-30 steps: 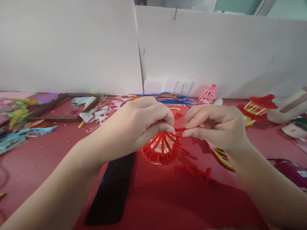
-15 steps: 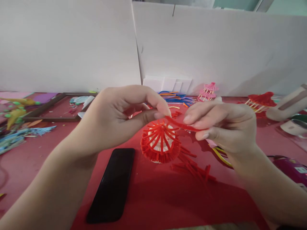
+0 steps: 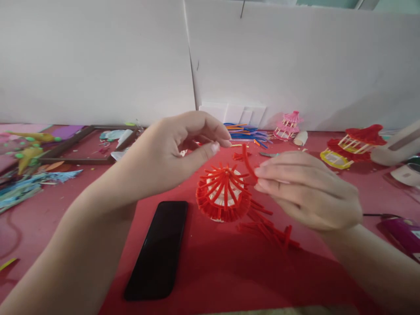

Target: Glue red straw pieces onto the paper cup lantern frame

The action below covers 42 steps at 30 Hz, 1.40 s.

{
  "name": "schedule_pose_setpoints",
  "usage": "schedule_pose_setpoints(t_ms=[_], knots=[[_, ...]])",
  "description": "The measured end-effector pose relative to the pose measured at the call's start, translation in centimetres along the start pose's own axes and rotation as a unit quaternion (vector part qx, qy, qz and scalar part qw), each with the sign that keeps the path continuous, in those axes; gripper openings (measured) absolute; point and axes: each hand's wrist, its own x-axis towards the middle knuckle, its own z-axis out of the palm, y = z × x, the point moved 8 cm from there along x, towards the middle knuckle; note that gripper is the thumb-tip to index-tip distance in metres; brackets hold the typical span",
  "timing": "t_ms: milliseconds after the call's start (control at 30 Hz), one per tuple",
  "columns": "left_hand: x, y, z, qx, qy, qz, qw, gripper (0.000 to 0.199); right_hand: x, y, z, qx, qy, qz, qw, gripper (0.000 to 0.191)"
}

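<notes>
A small dome-shaped piece, covered in red pipe-cleaner strips over a white core, stands on the red mat. My right hand pinches one short red pipe-cleaner strip between thumb and fingers, just right of the dome's top. My left hand hovers above and left of the dome, thumb and fingertips nearly touching, with nothing seen between them. A heap of cut red strips lies right of the dome.
A black phone lies face up left of the dome. At the back are colored pipe cleaners, a small pink pavilion model and a red and yellow pavilion model. Craft scraps and a wooden frame fill the left. White boards wall the back.
My left hand let go of the red strip and lifted up and left. My right hand kept the strip and lowered toward the dome's right side, strip end pointing up.
</notes>
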Motion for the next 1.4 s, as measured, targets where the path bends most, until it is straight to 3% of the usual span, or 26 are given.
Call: schedule_pose_setpoints(t_ms=[133,300,400,600,700,800,867,967,1033,1100,1267,1400], knots=[[0.0,-1.7,-0.6,0.046,0.012,-0.053,0.997,0.016,-2.6,0.0,0.5,-0.052,0.000,-0.050,0.997,0.019],[-0.8,-3.5,2.4,0.156,-0.159,-0.078,0.972,0.054,-4.2,0.7,1.0,-0.055,-0.006,-0.039,0.998,0.021],[-1.2,-3.9,3.7,0.180,-0.215,-0.076,0.957,0.060,-4.6,0.7,1.3,-0.071,-0.004,-0.032,0.997,0.021],[-1.5,-4.7,3.0,0.187,-0.208,-0.056,0.958,0.065,-4.2,0.4,2.2,-0.038,-0.029,-0.020,0.999,0.019],[-0.9,-5.4,1.5,0.163,-0.155,-0.080,0.971,0.052,-3.9,0.2,2.0,-0.050,-0.037,-0.019,0.998,0.019],[0.2,-6.2,-1.5,0.101,0.013,-0.125,0.987,0.031,-3.7,0.1,1.3,-0.062,-0.024,-0.018,0.998,0.024],[0.5,-6.7,-3.3,0.052,0.123,-0.135,0.982,0.030,-3.7,0.2,0.9,-0.064,-0.013,-0.012,0.998,0.030],[0.6,-7.6,-4.2,-0.013,0.187,-0.157,0.970,0.031,-3.7,0.2,0.7,-0.067,-0.013,-0.009,0.998,0.035],[0.6,-7.9,-4.1,-0.042,0.194,-0.166,0.966,0.027,-3.7,0.0,0.8,-0.069,-0.018,-0.012,0.997,0.031],[0.8,-8.1,-3.3,-0.047,0.163,-0.169,0.971,0.023,-3.7,-0.1,1.2,-0.065,-0.026,-0.021,0.997,0.025],[1.1,-7.3,0.7,0.005,-0.039,-0.140,0.989,0.022,-3.9,-0.2,1.9,-0.059,-0.047,-0.039,0.996,0.020],[1.1,-5.5,1.8,0.045,-0.083,-0.086,0.992,0.024,-4.2,-0.3,2.1,-0.049,-0.048,-0.038,0.997,0.025]])
